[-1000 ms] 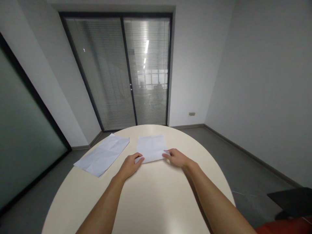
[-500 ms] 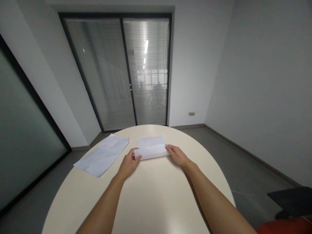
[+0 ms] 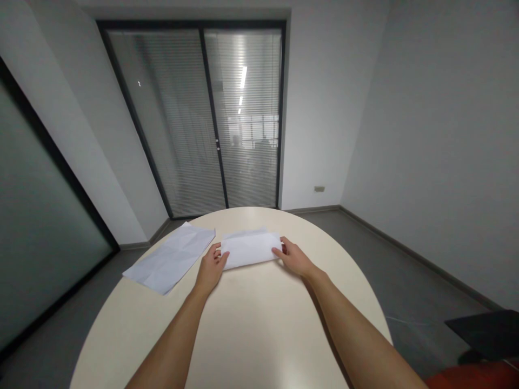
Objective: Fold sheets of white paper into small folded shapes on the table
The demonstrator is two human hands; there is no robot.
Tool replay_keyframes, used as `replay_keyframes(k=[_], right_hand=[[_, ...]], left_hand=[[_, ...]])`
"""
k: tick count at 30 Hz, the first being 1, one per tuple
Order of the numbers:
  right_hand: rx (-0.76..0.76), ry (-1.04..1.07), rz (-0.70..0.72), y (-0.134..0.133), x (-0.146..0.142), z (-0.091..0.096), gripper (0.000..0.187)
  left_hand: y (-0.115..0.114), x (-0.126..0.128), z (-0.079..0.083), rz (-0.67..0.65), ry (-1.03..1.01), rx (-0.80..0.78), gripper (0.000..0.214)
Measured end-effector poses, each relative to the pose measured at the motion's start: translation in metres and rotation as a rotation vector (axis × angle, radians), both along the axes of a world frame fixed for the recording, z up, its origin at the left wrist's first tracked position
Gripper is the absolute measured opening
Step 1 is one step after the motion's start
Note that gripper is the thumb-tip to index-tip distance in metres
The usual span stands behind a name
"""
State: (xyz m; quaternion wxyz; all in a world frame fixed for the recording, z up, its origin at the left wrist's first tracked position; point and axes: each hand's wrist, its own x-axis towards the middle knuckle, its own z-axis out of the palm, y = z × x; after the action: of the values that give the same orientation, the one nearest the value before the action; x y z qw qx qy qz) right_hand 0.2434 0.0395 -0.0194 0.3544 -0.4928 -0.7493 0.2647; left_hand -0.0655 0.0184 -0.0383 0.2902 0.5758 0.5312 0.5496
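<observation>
A folded sheet of white paper [image 3: 250,250] spans the gap between my two hands, over the far half of the round table. My left hand [image 3: 211,266] grips its left end, thumb on the near face and fingers around the edge. At the right end, my right hand [image 3: 297,257] holds it the same way, thumb in front. Behind the upper edge of the folded part, a thin strip of paper shows. To the left of my left hand lie creased white sheets [image 3: 172,258], touched by neither hand.
The round cream table [image 3: 243,335] has its far edge near a dark-framed glass door [image 3: 214,119] with blinds. A black flat object [image 3: 486,332] and something red [image 3: 474,375] are at the lower right, beyond the table. A wall socket [image 3: 319,189] sits low on the wall.
The folded paper's front face has become taller, and less of the paper behind it shows. My left hand has shifted slightly left, and the fingers of my right hand now reach behind the right edge.
</observation>
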Motion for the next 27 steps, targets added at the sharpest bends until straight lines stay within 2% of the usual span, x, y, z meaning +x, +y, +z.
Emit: replay_keyframes(k=[5,7,11,17,22,27], right_hand=[[-0.043,0.11,0.077,0.002,0.001,-0.006,0.04],[-0.053,0.146,0.108,0.003,0.001,-0.008,0.043],[-0.031,0.219,0.092,0.009,0.0,-0.015,0.035],[0.003,0.349,0.064,0.022,0.0,-0.023,0.035],[0.001,0.336,0.036,0.025,0.001,-0.025,0.039],[-0.017,0.323,0.057,0.021,-0.001,-0.023,0.041]], left_hand=[[0.001,0.0,0.002,0.052,-0.011,0.027,0.057],[0.001,0.0,0.003,0.031,-0.044,0.036,0.057],[0.001,0.001,0.001,-0.016,-0.076,0.023,0.058],[0.001,0.001,-0.001,-0.089,0.012,0.029,0.054],[-0.001,-0.001,0.001,-0.076,0.09,0.039,0.047],[-0.002,0.001,0.004,-0.064,0.042,0.025,0.046]])
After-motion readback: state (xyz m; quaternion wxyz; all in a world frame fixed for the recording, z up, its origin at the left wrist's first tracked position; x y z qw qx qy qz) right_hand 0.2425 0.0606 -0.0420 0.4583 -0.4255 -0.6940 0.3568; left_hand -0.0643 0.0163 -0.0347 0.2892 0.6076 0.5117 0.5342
